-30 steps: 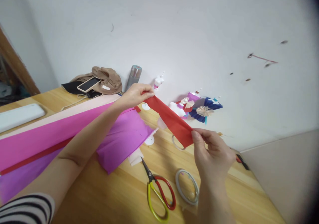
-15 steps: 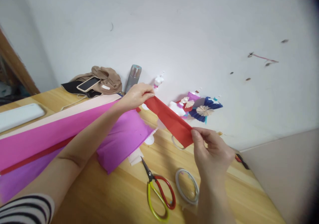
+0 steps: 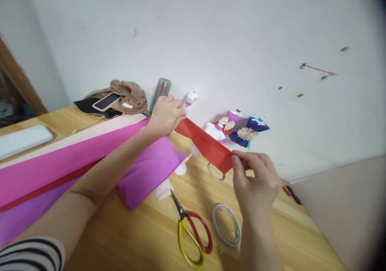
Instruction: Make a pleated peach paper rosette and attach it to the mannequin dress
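A folded red paper strip (image 3: 208,144) stretches between my two hands above the table. My left hand (image 3: 167,116) grips its far left end, the fingers curled over it. At the near right end, my right hand (image 3: 256,178) pinches the upper corner between thumb and forefinger. Below lie scissors (image 3: 188,222) with one red and one yellow handle, blades toward the upper left. Beside them rests a roll of tape (image 3: 214,218). A purple paper sheet (image 3: 147,166) lies under my left wrist, and a thin ring (image 3: 211,171) sits behind the strip.
Long pink paper (image 3: 60,160) covers the left of the table. Against the wall stand a grey flask (image 3: 163,87) and small bottles with paper fans (image 3: 247,133). A phone (image 3: 107,101) lies on a dark cap next to brown cloth (image 3: 131,92). A white box-like object (image 3: 25,141) lies far left.
My left fingers have curled further over the strip's end, and the hand has rolled slightly. The strip has tilted and lifted a little at its right end, where my right hand still pinches it.
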